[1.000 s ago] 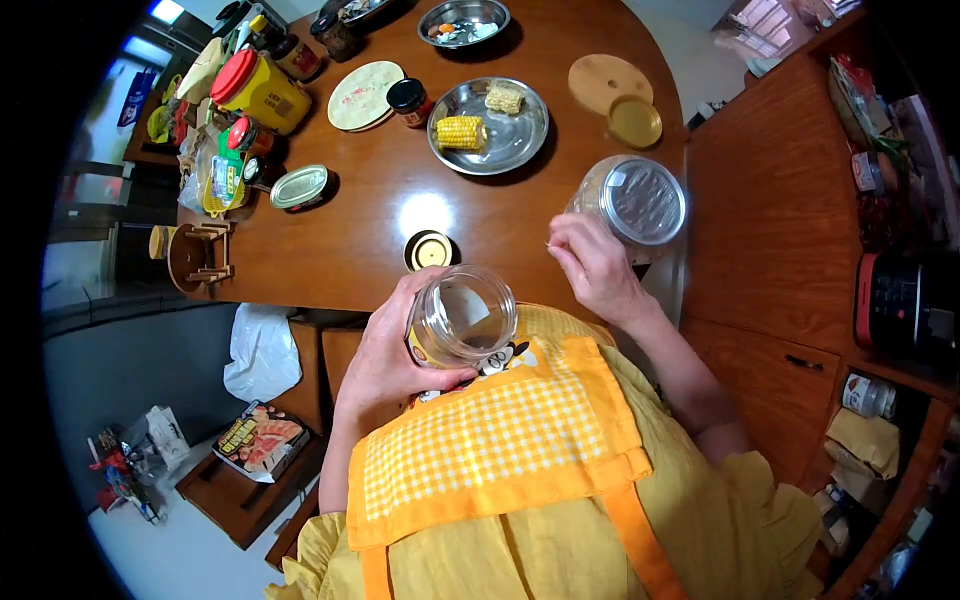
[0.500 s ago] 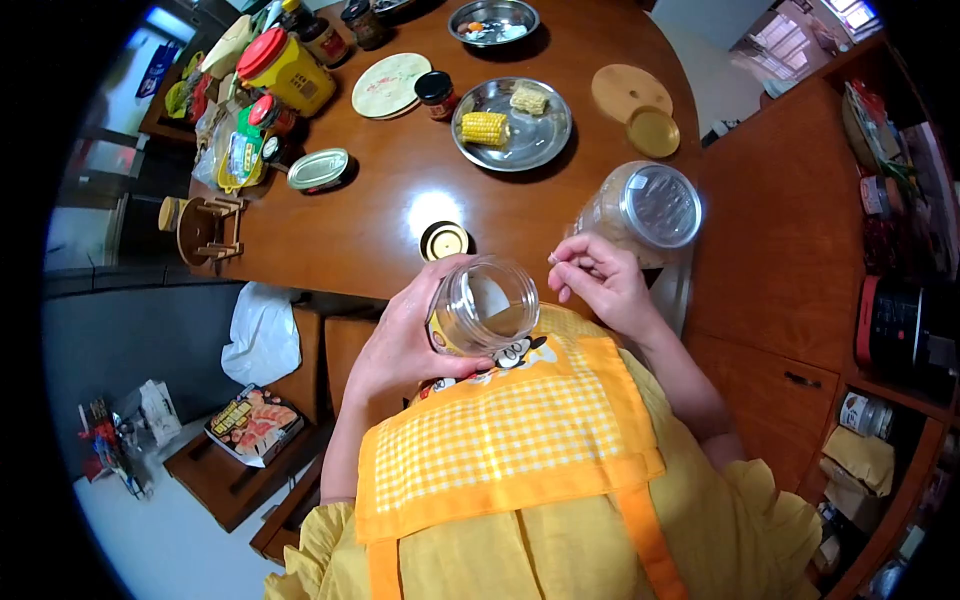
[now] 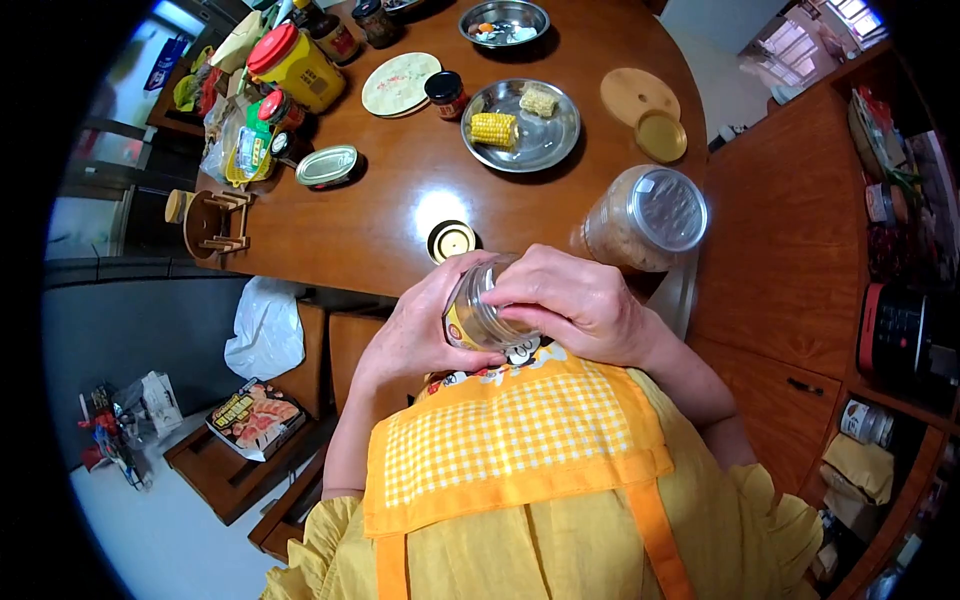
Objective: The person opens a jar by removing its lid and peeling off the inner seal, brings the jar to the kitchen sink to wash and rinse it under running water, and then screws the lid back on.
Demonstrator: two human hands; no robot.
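Observation:
A clear jar [image 3: 468,312] with a yellow label is tilted in front of my apron [image 3: 520,430]. My left hand [image 3: 408,325] is wrapped round its side. Over the jar's mouth my right hand [image 3: 578,302] is bent, with thumb and fingers drawn together at the rim; the fingertips are partly hidden, and anything between them cannot be made out. A gold lid [image 3: 452,242] lies on the table just beyond the jar. To the right stands a large clear jar [image 3: 625,225] with light brown contents.
On the wooden table [image 3: 390,225] sit a steel plate [image 3: 550,150] with corn pieces, a steel bowl [image 3: 525,18], a dark small jar [image 3: 445,92], a tin [image 3: 327,166] and a yellow tub [image 3: 300,75]. A round board [image 3: 635,95] and gold lid [image 3: 660,136] lie far right.
My right hand has moved left from beside the jar to its mouth, with fingers now at the opening. My left hand keeps its hold on the jar, which has turned slightly.

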